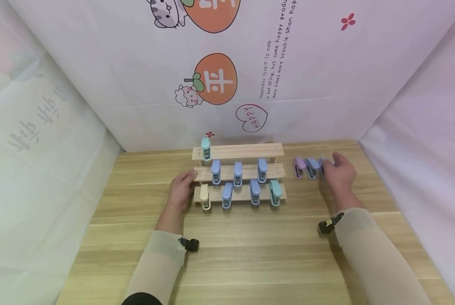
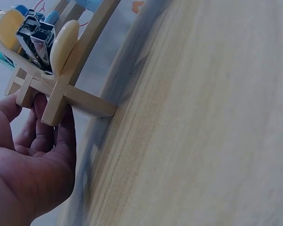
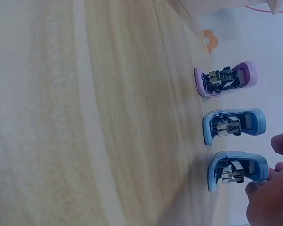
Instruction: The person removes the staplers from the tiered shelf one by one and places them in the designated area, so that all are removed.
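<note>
A three-tier wooden rack (image 1: 242, 151) stands on the table with small staplers on its steps. My left hand (image 1: 181, 189) grips the rack's left end, fingers curled under the board ends beside a cream stapler (image 2: 64, 47). On top is one teal stapler (image 1: 206, 149); the middle step bears three blue staplers. The bottom step holds the cream one, two blue and a teal stapler (image 1: 275, 193). Right of the rack, a purple stapler (image 3: 226, 79) and a blue stapler (image 3: 233, 126) stand in a row. My right hand (image 1: 339, 176) touches the end blue stapler (image 3: 238, 170), thumb apart from it.
The wood-grain table (image 1: 250, 254) stretches out in front of the rack. A white printed cloth (image 1: 307, 67) hangs close behind the rack, and more cloth hangs at both sides. Each sleeve cuff has a small black camera (image 1: 189, 244).
</note>
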`<state>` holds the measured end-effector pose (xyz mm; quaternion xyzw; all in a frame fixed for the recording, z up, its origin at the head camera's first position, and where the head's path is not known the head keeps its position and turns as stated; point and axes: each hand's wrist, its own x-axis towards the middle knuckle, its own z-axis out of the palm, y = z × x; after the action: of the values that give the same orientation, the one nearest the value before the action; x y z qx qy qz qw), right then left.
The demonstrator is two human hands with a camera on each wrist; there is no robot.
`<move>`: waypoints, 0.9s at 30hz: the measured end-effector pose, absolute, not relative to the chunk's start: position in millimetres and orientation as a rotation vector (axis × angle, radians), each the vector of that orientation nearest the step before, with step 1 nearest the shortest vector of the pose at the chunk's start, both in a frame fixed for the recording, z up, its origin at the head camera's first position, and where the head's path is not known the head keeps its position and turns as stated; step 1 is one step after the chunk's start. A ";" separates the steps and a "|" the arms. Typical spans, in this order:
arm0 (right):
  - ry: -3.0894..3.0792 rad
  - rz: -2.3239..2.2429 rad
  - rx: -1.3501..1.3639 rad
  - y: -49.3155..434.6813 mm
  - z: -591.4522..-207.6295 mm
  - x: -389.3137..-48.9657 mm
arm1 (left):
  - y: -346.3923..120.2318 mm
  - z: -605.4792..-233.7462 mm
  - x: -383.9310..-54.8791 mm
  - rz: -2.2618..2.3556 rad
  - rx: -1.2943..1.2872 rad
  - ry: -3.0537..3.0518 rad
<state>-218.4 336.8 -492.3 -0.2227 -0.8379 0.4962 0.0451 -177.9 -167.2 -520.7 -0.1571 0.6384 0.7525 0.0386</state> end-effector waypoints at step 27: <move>-2.488 1.505 -0.649 314.6 -467.3 -219.7 | -167.8 -521.8 -176.9 2.325 -0.476 1.938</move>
<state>-219.7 314.6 -467.3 -0.2171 -0.8323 0.5036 0.0808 -176.9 -167.8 -521.8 -0.1552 0.6321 0.7582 0.0387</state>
